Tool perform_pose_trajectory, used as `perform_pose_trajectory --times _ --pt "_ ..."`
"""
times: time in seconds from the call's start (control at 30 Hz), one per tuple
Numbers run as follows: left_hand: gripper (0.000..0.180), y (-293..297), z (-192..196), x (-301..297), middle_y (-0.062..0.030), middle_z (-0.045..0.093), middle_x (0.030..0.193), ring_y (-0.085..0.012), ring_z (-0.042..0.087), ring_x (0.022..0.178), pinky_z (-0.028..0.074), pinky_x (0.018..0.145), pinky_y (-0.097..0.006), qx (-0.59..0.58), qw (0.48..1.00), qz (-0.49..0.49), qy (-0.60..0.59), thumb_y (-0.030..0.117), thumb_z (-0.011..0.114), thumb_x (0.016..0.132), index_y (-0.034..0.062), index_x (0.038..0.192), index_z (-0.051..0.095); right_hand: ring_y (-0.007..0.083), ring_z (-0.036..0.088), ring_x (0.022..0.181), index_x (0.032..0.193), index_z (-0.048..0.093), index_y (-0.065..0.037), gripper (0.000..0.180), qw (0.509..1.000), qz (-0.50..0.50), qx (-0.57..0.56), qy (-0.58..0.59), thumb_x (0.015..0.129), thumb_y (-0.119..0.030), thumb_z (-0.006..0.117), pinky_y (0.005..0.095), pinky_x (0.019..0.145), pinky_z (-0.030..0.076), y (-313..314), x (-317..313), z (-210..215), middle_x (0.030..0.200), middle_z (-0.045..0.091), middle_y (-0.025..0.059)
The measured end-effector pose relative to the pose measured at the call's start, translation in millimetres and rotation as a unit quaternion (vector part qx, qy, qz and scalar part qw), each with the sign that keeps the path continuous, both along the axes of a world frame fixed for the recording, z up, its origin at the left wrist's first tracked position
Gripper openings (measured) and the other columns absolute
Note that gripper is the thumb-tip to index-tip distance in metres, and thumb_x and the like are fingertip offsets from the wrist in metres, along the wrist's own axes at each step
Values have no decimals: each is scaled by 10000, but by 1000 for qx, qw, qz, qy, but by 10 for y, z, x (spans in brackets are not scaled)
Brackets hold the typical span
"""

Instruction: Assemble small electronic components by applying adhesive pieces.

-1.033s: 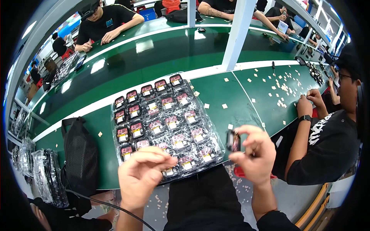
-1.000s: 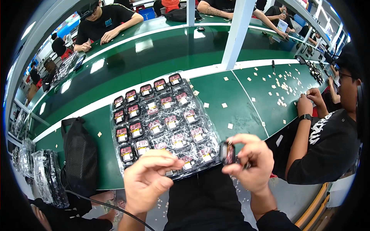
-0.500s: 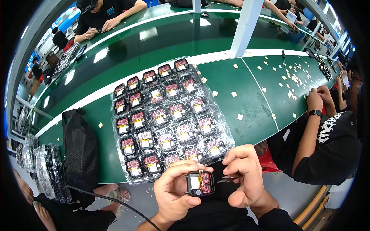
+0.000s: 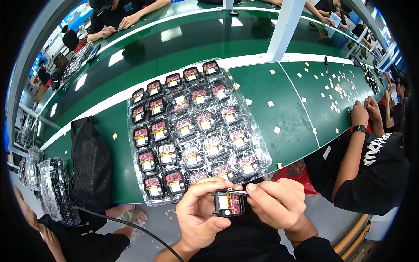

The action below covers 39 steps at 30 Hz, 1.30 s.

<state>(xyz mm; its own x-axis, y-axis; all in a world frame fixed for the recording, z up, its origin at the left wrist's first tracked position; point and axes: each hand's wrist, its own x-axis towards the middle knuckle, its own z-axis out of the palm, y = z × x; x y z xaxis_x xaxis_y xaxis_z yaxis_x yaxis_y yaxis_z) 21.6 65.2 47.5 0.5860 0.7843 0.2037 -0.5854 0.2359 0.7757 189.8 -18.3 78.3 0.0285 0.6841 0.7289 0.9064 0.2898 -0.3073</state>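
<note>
Black small module (image 4: 227,203) with red board inside — gripped in left hand (image 4: 201,214), fingers closed round it, just below the desk (image 4: 279,105) edge. Right hand (image 4: 276,201) pinches thin metal tweezers (image 4: 238,191) against the module's top. Clear tray (image 4: 192,131) of similar modules lies just beyond.

A long green workbench (image 4: 183,48) with white stripes runs from near left to far right. A white post (image 4: 283,26) rises from its far middle. Overhead light glares off the far surface. Pale grey floor (image 4: 152,227) shows near the bench's front edge.
</note>
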Motion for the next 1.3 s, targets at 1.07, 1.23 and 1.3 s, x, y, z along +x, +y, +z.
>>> perform_pose_trajectory --times 1.07,1.23,1.3 --pt "636 -28 -19 -75 -197 515 1334 -307 614 1197 500 1050 -423 0 999 -14 31 146 872 814 -87 1302 538 191 610 544 937 745 6 156 996 9 -18 85 806 -75 774 294 492 463 -10 2 -127 763 673 81" --pt "642 -25 -18 -61 -193 508 1338 -287 606 1209 504 1049 -411 -1 999 -21 30 140 871 816 -88 1310 531 180 582 523 937 744 3 172 997 14 -19 68 805 -101 782 291 477 440 -14 9 -127 766 677 79" --pt "641 -35 -10 -63 -191 506 1339 -281 601 1214 506 1047 -408 4 999 -24 32 136 869 818 -88 1313 529 173 570 515 929 743 1 163 998 20 -15 59 803 -95 781 286 471 430 -8 17 -123 767 681 76"
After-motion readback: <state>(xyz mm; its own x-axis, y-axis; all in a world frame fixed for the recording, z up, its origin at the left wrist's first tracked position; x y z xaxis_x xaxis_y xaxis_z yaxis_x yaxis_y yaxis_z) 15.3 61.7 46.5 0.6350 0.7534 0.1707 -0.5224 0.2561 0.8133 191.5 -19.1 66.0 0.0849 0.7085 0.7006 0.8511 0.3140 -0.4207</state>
